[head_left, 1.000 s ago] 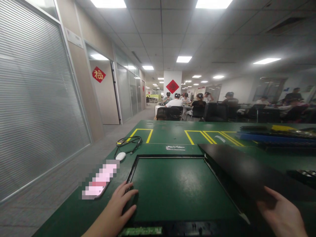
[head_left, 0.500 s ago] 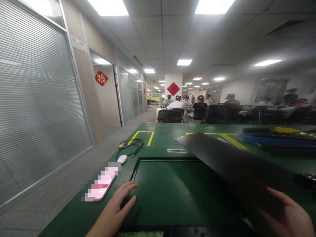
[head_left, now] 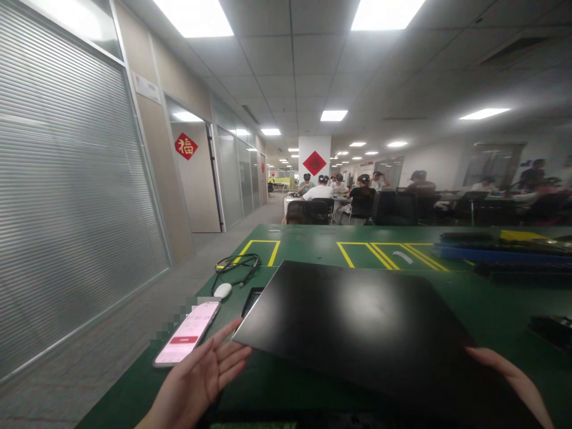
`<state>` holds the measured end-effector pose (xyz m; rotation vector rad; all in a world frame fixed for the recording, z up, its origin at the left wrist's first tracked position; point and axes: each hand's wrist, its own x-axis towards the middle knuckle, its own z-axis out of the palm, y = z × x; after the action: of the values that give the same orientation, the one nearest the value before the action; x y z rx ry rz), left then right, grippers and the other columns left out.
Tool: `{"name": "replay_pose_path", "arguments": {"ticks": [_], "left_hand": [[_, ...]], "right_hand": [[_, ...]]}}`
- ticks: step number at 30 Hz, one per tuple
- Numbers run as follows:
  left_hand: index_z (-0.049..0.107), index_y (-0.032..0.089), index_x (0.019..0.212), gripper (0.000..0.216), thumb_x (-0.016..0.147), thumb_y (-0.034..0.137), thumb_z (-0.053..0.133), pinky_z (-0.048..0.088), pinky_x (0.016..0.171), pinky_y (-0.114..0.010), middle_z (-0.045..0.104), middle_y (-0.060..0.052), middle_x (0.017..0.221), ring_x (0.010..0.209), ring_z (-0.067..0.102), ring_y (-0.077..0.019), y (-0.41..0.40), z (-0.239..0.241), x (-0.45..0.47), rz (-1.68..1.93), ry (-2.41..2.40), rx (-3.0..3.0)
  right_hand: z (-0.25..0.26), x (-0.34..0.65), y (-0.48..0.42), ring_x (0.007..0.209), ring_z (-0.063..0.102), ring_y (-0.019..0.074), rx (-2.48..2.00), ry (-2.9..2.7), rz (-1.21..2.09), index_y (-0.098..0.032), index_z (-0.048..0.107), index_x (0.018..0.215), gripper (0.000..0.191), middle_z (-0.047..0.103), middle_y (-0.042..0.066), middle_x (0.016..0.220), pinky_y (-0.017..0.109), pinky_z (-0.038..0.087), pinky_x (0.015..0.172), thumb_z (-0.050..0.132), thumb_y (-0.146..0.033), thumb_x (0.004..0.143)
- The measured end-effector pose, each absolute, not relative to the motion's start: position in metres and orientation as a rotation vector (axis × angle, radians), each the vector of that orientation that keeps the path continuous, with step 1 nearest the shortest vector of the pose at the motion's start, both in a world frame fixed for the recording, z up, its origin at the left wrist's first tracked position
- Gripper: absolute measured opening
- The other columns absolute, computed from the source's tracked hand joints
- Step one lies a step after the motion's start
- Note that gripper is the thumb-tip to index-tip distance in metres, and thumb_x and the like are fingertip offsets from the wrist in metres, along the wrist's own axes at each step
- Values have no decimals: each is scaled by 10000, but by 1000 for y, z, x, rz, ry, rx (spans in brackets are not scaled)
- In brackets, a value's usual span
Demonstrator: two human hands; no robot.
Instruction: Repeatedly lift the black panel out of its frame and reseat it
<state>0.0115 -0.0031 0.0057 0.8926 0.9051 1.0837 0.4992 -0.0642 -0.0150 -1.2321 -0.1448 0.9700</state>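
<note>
Black, glossy panel (head_left: 357, 322), flat and wide, hangs low over the green worktop (head_left: 313, 241) in front of me, near edge raised a little toward me. It covers most of the dark-framed recess (head_left: 250, 299) in the worktop; only a corner of that frame shows at the panel's left.

My right hand (head_left: 513, 375) sits on the panel's near right corner, fingers laid along the top; whether that grip is closed round the edge, I cannot tell. My left hand (head_left: 201, 378) is open, palm up and fingers spread, fingertips right at the panel's near left corner; contact unclear.

Just left of that hand, a phone (head_left: 187, 333) lies face up with its screen lit. Beyond it, a white mouse (head_left: 222, 290) and a loop of black cable (head_left: 236, 263). Yellow tape boxes (head_left: 259, 250) mark the far side. Right side: blue trays (head_left: 500, 253) in a stack.

Past the worktop, seated people (head_left: 357, 190) at desks.
</note>
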Motion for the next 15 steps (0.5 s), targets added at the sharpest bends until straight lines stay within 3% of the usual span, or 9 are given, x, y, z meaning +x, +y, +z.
{"name": "replay_pose_path", "arguments": {"ticks": [3, 6, 11, 15], "left_hand": [[525, 174, 1416, 690, 822, 519, 589, 562, 895, -356, 754, -106, 1067, 938, 746, -230, -5, 7, 9, 1124, 943, 835], [613, 163, 1317, 616, 820, 528, 581, 573, 833, -389, 759, -84, 883, 772, 742, -226, -6, 5, 9, 1093, 915, 824], [660, 186, 1243, 604, 784, 574, 592, 579, 829, -473, 779, -103, 997, 954, 743, -335, -7, 2, 13, 1084, 981, 755], [643, 183, 1261, 573, 748, 437, 674, 596, 814, -461, 781, -87, 1041, 994, 738, -343, -7, 5, 14, 1161, 1015, 674]], "right_hand": [[-10, 496, -63, 474, 624, 236, -1279, -74, 990, -226, 638, 689, 195, 667, 18, 550, 372, 569, 521, 709, -124, 539], [-7, 493, -61, 451, 606, 200, -1299, -53, 936, -231, 612, 694, 244, 665, -5, 527, 309, 540, 490, 679, -48, 547], [5, 478, -62, 465, 634, 219, -1229, -87, 1210, -195, 642, 703, 193, 681, 25, 548, 334, 560, 505, 700, -75, 564], [9, 467, -63, 504, 666, 229, -1227, -166, 1306, -188, 648, 693, 201, 703, 34, 580, 337, 577, 543, 746, -113, 535]]}}
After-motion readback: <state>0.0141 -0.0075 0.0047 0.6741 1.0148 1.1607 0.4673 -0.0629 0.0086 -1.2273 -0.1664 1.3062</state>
